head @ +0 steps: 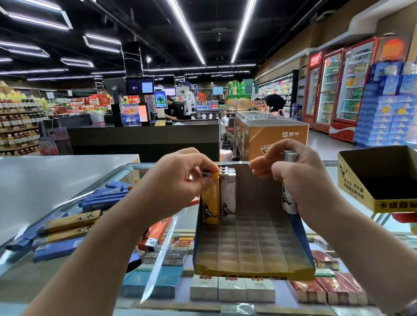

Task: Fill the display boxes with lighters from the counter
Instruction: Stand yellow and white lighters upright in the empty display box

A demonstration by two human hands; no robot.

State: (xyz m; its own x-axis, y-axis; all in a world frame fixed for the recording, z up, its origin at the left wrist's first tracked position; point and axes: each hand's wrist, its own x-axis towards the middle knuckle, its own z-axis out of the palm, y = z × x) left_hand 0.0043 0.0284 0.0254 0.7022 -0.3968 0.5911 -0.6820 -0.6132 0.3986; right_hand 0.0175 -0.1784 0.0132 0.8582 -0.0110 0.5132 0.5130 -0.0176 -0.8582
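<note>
Lighters fill only the display box's point(249, 244) back-left corner; left hand point(179, 182) grips a yellow lighter point(209, 202) there, right hand point(301, 175) clutches a white lighter point(287, 201).

A yellow lighter point(210, 200) and white lighters point(228, 193) stand upright in the display box's point(251, 244) far-left corner.

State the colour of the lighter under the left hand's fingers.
Yellow lighter, black animal print, under the left hand; head view.

Premises is a supermarket: stocked shelves point(10, 121) left of frame, checkout counter point(143, 135) centre, drinks refrigerators point(334, 90) at right.
</note>
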